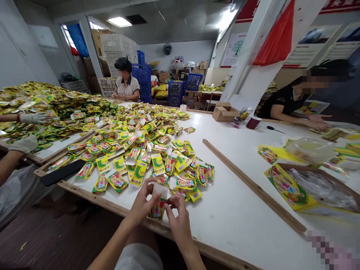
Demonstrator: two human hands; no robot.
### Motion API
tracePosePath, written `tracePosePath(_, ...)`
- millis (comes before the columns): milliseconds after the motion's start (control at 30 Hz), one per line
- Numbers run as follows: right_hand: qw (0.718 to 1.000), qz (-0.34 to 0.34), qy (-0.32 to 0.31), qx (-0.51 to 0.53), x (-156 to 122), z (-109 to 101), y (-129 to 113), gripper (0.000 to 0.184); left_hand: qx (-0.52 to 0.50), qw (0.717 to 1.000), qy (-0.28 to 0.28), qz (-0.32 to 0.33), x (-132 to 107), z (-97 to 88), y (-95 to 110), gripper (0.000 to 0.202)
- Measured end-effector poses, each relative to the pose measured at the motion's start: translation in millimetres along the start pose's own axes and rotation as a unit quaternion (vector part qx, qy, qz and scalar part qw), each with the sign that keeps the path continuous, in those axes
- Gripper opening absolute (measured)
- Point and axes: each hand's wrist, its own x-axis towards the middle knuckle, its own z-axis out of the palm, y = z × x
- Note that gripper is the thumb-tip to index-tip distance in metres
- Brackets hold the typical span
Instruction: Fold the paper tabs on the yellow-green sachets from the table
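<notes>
Close to the table's front edge, a small yellow-green printed carton (158, 210) with a pale raised flap stands between my two hands. My left hand (147, 200) grips its left side, thumb against the front. On the other side, my right hand (177, 212) has its fingertips pinched at the carton's right edge near the flap. Whatever is inside the carton is hidden. Just beyond my hands lies a heap of similar small cartons (140, 150), some with white flaps standing out.
A wooden strip (253, 183) crosses the white table (225, 221). Right of it stands a large printed box (295, 191) holding clear plastic. A brown carton (225, 112) and a dark red cup (253, 123) sit farther back. A co-worker's gloved hands (25, 144) are at the left pile; others sit beyond.
</notes>
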Motion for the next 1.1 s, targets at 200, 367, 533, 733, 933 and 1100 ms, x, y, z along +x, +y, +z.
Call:
tracePosePath(200, 0.999, -0.019, -0.022, -0.031, 2, -16, 9, 0.019, -0.022, 0.999, -0.023, -0.028, -23, 3.5, -32, 0.022)
tracePosePath(367, 0.991, -0.062, -0.094, -0.067, 17, -22, 0, 0.015, -0.005, 0.998, -0.057, -0.032, -19, 4.6, -29, 0.019)
tracePosePath(533, 0.997, -0.051, -0.031, -0.043, 23, -21, 0, 0.012, -0.076, 0.996, -0.001, -0.037, -12, 17.6, -28, 0.021)
tracePosePath(733, 0.996, -0.058, -0.053, -0.051, 15, -26, 0, 0.013, -0.062, 0.998, -0.019, -0.023, -13, 23.4, -19, 0.016)
tracePosePath(933, 0.997, -0.037, -0.025, -0.063, 10, -24, -7, 0.012, -0.033, 0.999, -0.013, -0.020, -10, 23.1, -8, 0.017)
tracePosePath(1100, 0.996, 0.005, -0.008, -0.085, 18, -21, -8, 0.018, -0.049, 0.997, -0.005, -0.062, -2, 26.4, -9, 0.019)
